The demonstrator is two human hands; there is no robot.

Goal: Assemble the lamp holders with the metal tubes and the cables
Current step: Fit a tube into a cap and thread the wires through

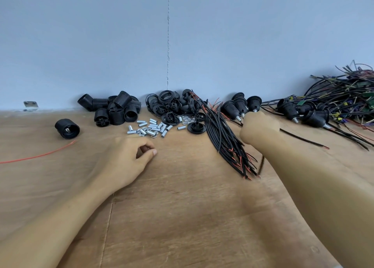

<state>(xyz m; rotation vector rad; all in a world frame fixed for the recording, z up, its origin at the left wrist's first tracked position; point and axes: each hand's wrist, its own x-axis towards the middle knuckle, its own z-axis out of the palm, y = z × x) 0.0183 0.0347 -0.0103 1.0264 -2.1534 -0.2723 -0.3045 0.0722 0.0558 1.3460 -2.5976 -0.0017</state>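
My left hand rests on the wooden table, fingers loosely curled with nothing seen in them, just in front of a scatter of short metal tubes. My right hand is a fist seen from the back, right of a bundle of black cables with red ends. It seems to grip a black cable that trails to the right; its fingers are hidden. Just beyond it stand assembled lamp holders with metal tubes fitted.
Threaded black holder bodies are piled by the wall, with one lone holder at the left. Black rings and caps and small nuts lie centre back. More wired holders and tangled cables fill the right. A red wire lies at the left.
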